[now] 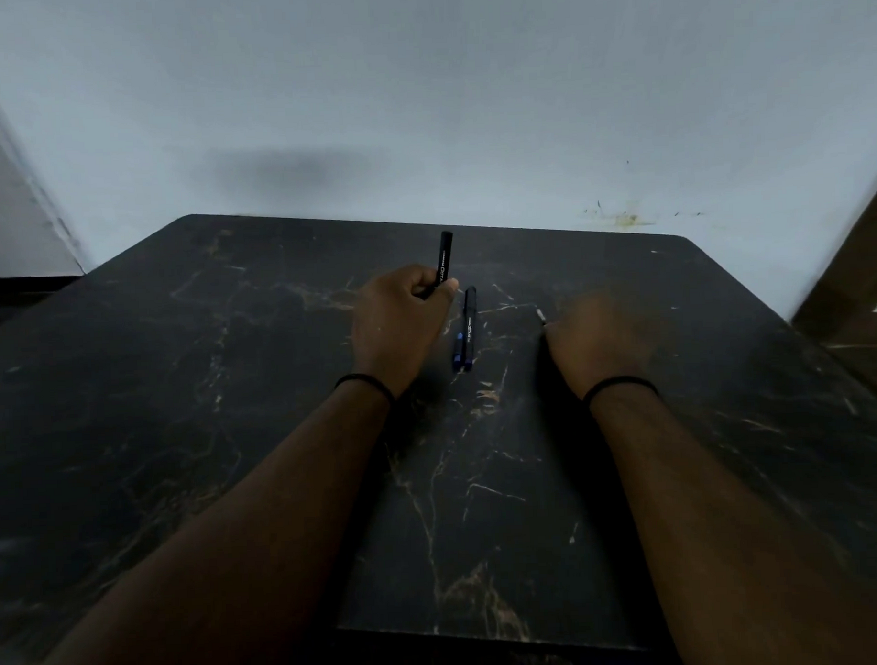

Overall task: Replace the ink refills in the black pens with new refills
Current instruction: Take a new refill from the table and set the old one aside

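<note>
My left hand (401, 318) is closed around a black pen barrel (445, 255) with white lettering, which stands almost upright out of the fist. A second black pen (469, 326) lies on the dark marble table (229, 389) just right of that hand, and a short blue piece (459, 351) rests against it. My right hand (593, 342) is blurred and closed over a thin dark part whose pale tip (541, 314) sticks out at the upper left. I cannot tell what that part is.
The table backs onto a pale wall (419, 109). A brown wooden surface (862, 277) stands at the right edge of the view. Both wrists wear a thin black band.
</note>
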Tool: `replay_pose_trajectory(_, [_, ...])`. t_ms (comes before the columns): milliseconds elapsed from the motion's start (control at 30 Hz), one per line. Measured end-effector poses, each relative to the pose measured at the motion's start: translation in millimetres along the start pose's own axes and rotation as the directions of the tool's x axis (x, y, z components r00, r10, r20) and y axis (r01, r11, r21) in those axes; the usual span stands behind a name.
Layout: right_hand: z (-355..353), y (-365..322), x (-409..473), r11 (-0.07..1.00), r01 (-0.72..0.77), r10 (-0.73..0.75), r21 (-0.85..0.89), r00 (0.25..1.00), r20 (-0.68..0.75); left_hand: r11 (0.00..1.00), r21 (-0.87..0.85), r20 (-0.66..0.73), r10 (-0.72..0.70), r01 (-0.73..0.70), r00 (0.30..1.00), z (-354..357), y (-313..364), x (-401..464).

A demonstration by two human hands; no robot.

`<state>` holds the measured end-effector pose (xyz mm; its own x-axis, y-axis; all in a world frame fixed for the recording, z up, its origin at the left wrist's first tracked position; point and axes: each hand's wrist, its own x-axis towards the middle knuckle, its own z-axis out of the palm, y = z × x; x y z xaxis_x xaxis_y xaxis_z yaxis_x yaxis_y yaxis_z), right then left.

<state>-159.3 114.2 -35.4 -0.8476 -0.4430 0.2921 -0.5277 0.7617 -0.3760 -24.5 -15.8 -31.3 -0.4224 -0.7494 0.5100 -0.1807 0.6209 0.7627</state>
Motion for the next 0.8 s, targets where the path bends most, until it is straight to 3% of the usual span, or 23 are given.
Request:
replay_pose_trajectory(267, [-5, -28, -20, 0.976, 0.211, -0.204, -0.051, 0.972, 0.119, 0.998, 0.053, 0.009, 0.027, -0.027, 1.000, -1, 1, -1])
replay_pose_trajectory(400, [-9, -37, -19, 0.970, 0.202, -0.190, 0.134, 0.977, -0.093, 0.997, 0.072, 0.019, 0.031, -0.032, 0.999, 0, 0, 0])
replay_pose_trajectory(467, [-12, -36, -20, 0.932, 0.264, -0.219, 0.248, 0.956, -0.196, 0.996, 0.082, 0.021, 0.040, -0.042, 0.999, 0, 1, 0])
replay_pose_trajectory(633, [-14, -31, -25, 0.764, 0.534, -0.353, 0.363, 0.816, -0.458, 0.993, 0.106, 0.035, 0.043, -0.047, 0.998, -1, 0, 1])
replay_pose_trajectory(800, [-13, -33, -25, 0.682, 0.474, -0.268, 0.557, 0.871, -0.412, 0.992, 0.120, 0.040, 0.035, -0.039, 0.999, -3, -1, 2])
